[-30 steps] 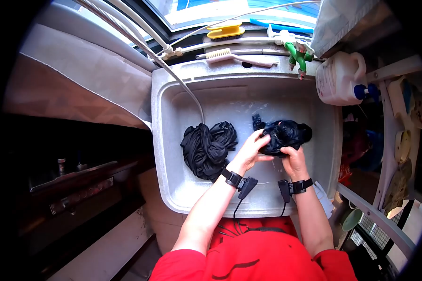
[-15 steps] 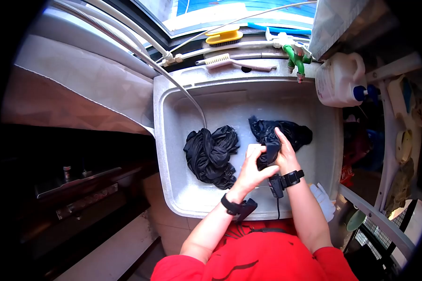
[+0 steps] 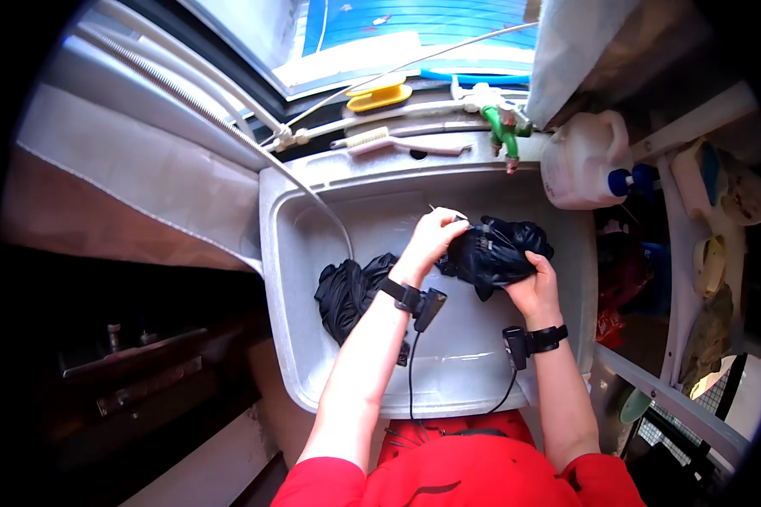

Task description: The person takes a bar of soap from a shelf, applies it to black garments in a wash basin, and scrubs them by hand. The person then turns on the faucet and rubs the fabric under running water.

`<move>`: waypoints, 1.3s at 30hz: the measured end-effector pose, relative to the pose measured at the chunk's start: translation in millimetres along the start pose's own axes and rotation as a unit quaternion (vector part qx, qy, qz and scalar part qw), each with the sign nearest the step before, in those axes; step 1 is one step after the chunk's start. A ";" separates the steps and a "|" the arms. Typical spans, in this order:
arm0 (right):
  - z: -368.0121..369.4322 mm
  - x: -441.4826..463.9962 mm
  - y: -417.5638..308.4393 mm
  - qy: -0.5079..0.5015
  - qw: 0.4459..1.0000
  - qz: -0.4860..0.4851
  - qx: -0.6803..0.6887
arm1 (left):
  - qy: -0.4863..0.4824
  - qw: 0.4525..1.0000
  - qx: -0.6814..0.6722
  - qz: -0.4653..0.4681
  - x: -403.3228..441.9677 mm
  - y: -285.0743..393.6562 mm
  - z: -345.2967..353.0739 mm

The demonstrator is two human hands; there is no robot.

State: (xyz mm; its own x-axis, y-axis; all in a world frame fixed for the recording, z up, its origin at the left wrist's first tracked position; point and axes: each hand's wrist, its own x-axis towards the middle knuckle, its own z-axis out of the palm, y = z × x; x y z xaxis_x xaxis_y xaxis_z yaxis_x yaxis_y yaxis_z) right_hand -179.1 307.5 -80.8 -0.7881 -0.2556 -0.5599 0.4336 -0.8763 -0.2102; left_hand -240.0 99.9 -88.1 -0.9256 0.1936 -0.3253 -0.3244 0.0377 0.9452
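A wet-looking black cloth [image 3: 492,253] is bunched up in the right half of the grey sink [image 3: 272,279]. At its left edge, my left hand [image 3: 434,241] is closed, fingers pinched on the fabric. My right hand [image 3: 537,287] grips the lower right side of the same cloth, thumb on top and the other fingers hidden beneath. A second black cloth [image 3: 347,296] lies crumpled on the left of the sink, partly covered by my left forearm. Both wrists wear black straps with small cabled devices.
Along the back are a green tap [image 3: 505,139], a long-handled brush [image 3: 389,142] and a yellow brush [image 3: 379,93]. A grey hose [image 3: 317,201] runs into the sink. A white jug [image 3: 583,160] stands at the back right, beside a cluttered rack [image 3: 672,329].
My left hand has moved up and away to the cloth's left edge, and my right hand to its right side. The cloth is bunched differently. The view has shifted.
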 end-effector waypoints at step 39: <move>18.5 37.6 -3.5 0.069 0.993 -0.021 0.096 | -0.011 0.830 -0.514 -0.217 0.2 -23.3 53.0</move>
State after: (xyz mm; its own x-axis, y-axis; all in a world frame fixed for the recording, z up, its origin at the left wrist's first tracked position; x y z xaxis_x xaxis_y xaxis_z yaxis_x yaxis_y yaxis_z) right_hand -218.3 293.4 -86.3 -0.7308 -0.1704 -0.6609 0.3002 -0.9499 -0.0870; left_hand -222.2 151.1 -108.7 -0.6774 0.3996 -0.6177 -0.6329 -0.7446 0.2124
